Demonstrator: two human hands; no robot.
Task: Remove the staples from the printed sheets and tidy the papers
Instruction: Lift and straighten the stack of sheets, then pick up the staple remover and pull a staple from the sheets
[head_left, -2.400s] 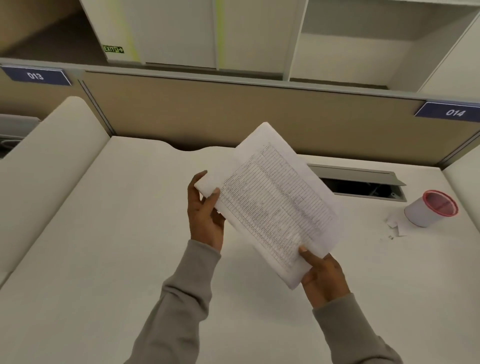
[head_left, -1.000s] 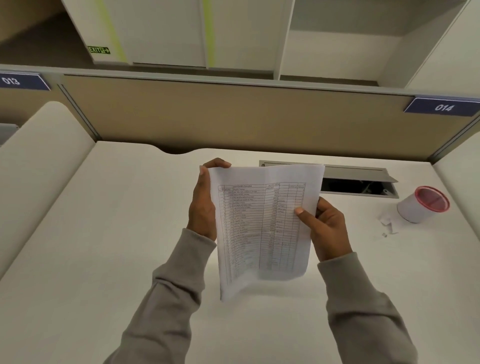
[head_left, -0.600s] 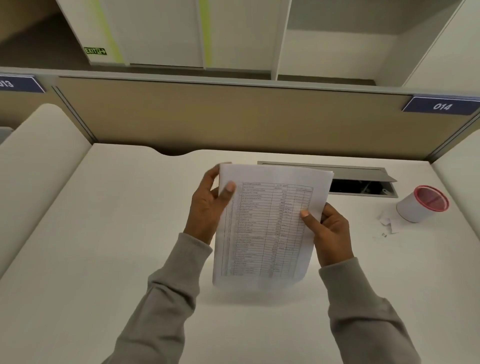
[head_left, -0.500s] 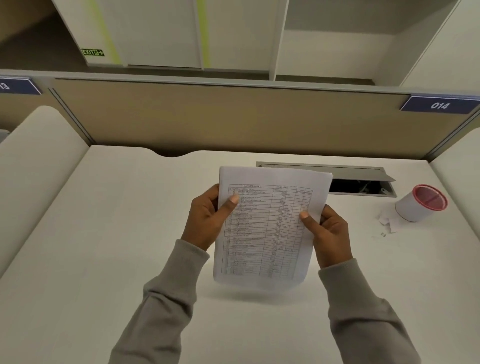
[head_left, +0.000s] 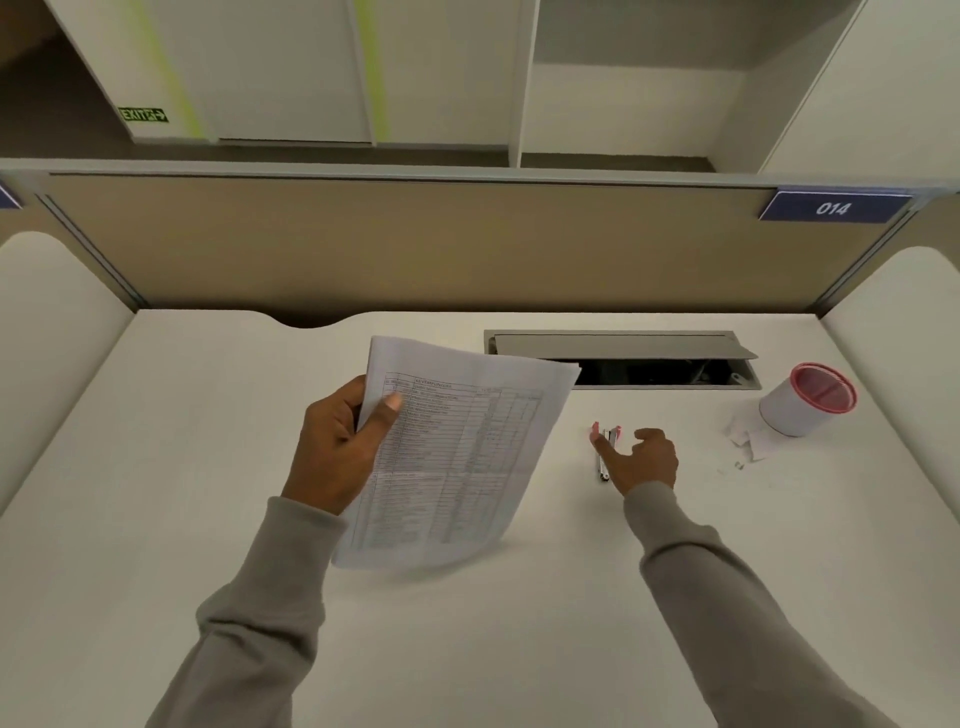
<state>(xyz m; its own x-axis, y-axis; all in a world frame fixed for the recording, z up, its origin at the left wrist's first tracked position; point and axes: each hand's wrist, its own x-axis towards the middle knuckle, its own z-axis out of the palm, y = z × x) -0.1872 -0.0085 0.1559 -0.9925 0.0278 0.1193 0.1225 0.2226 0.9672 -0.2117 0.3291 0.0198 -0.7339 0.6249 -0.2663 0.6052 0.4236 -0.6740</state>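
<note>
The printed sheets (head_left: 457, 457) are held off the worktop (head_left: 156, 519) in the grip of the left hand (head_left: 337, 447), thumb pressed on the left edge. The right hand (head_left: 636, 457), fingers spread and empty, is placed at the staple remover (head_left: 605, 452) lying to the right. Fetching the tool appears to be the step in hand; next, it must be grasped and brought to the stapled corner, which cannot be made out.

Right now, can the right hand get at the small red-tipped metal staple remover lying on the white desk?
Probably yes. The right hand is open, right at the red-tipped metal staple remover, and nothing lies between them; the left hand holds the printed sheets well clear.
</note>
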